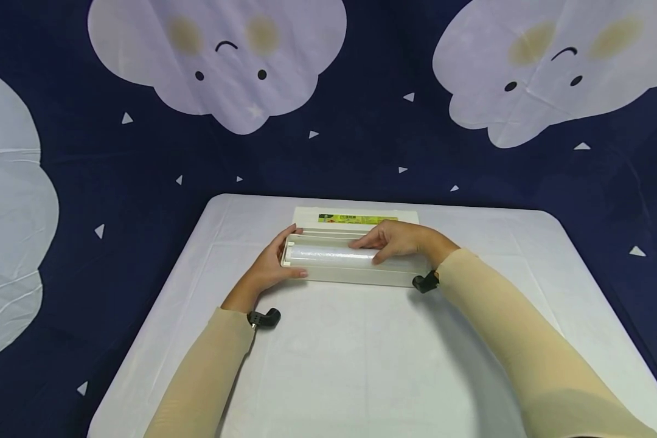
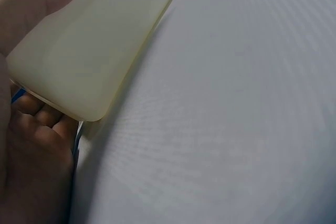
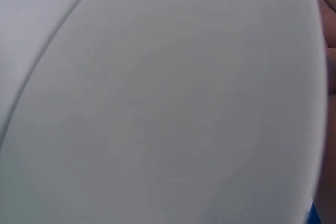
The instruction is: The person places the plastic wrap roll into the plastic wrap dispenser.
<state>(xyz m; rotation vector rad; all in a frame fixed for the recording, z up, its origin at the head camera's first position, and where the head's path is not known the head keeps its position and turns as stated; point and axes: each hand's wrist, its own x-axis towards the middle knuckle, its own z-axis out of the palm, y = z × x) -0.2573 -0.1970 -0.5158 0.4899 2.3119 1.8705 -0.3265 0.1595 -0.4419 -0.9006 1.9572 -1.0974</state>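
Head view: a glossy roll of clear film (image 1: 328,255) lies lengthwise inside a long, pale box (image 1: 356,277) near the far edge of a white-covered table (image 1: 372,359). The right hand (image 1: 402,238) reaches over the roll, thumb and fingertips set apart and touching its surface; whether they pinch it or merely rest there cannot be told. The left hand (image 1: 271,263) grips the box's left end, thumb on the near wall and fingers round the end, as the left wrist view confirms. Good handling probably calls for a firm left-hand hold, to prevent sliding, and light, even contact on the roll, keeping it level and the thin film uncreased. Behind the box lies a pale panel (image 1: 410,215), apparently its opened lid, bearing a yellow-green label (image 1: 356,219); its print is too small to read, and no brand can be made out. Neither wrist view shows any writing. Beyond the table hangs a dark blue cloth (image 1: 361,155) patterned with clouds (image 1: 224,55) and small white triangles.
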